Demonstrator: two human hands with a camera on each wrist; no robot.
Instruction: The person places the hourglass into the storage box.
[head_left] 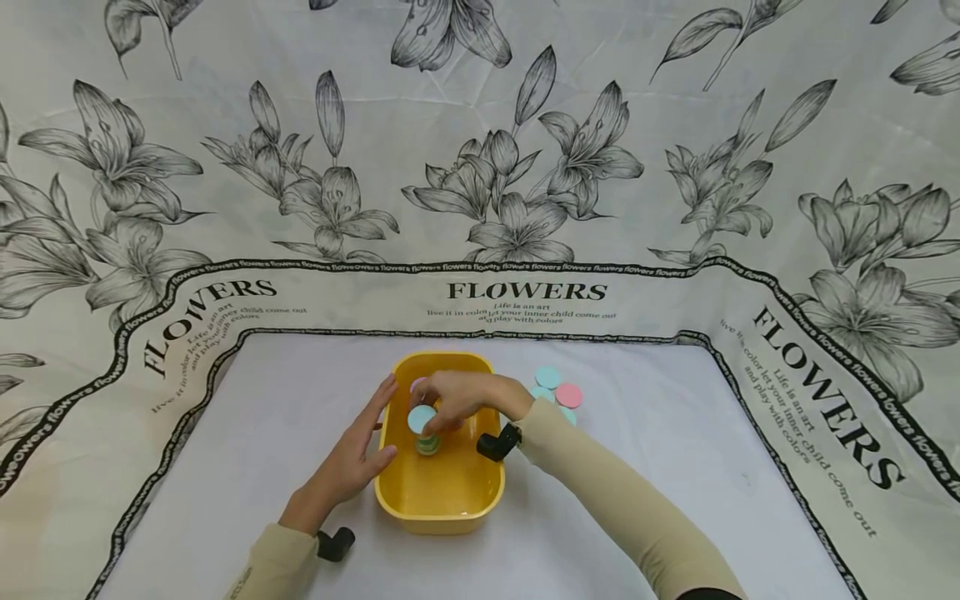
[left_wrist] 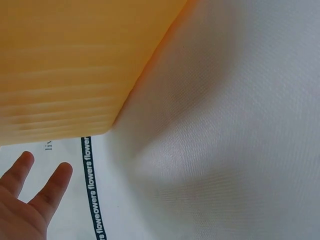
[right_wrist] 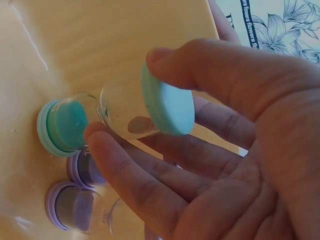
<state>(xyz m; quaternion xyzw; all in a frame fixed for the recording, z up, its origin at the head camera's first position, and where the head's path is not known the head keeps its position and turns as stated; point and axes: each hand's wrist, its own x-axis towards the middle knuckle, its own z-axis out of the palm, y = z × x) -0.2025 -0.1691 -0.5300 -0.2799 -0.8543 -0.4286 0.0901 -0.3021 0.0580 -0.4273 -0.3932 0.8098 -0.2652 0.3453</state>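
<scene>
Inside a yellow plastic bin [head_left: 442,508], my right hand [head_left: 457,396] grips a small clear jar with a light blue lid [head_left: 422,419]. In the right wrist view the thumb presses on the edge of that lid [right_wrist: 172,107], and the fingers lie along the clear body. The base of this jar meets another jar with a green lid [right_wrist: 57,127], below it in the bin. Jars with purple lids [right_wrist: 62,205] stand close by. My left hand [head_left: 348,450] is at the bin's left rim, its fingers straight and spread in the left wrist view [left_wrist: 35,200].
Right of the bin, several round flat pieces lie on the white cloth [head_left: 637,400], including a light blue disc [head_left: 547,377] and a pink disc [head_left: 569,394]. A flower-printed cloth [head_left: 525,208] rises behind and along both sides.
</scene>
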